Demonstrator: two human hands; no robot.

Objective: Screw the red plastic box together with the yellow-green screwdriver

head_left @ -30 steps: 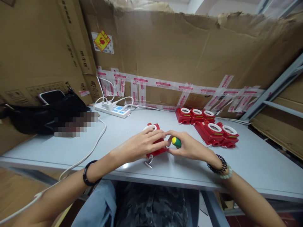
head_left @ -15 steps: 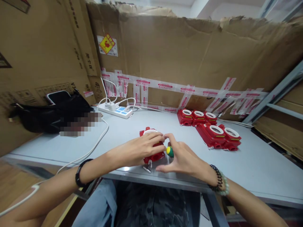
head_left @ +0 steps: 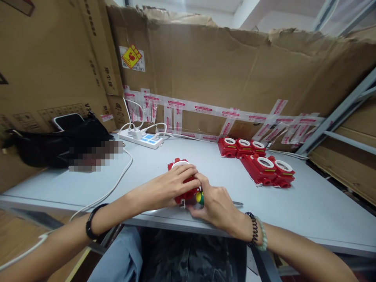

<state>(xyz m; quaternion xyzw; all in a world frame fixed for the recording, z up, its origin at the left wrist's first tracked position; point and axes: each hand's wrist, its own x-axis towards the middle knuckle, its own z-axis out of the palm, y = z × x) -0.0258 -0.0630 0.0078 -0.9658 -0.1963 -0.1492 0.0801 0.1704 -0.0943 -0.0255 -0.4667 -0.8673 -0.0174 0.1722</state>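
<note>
A red box with a white ring (head_left: 179,163) on top rests near the front edge of the table. My left hand (head_left: 173,183) lies over it, its fingers curled round the right side and hiding much of it. Close against that side is my right hand (head_left: 216,201), closed on a screwdriver (head_left: 199,197) with a yellow and green handle. The screwdriver's metal shaft sticks out to the right behind the hand. My right thumb and forefinger reach the box's near right corner; whether they pinch anything small there is hidden. A short white cord hangs at the box's front.
Several more red boxes (head_left: 266,169) with white rings stand in two rows at the right. A white power strip (head_left: 142,138) with plugged-in cables lies at the back left, beside a black bag (head_left: 58,141) and a phone (head_left: 68,121). Tall cardboard (head_left: 205,70) walls the table's back.
My right hand has moved left to the box, its fingers closing in. The screwdriver went with it, and its shaft now shows. The metal piece at the box's front is no longer visible.
</note>
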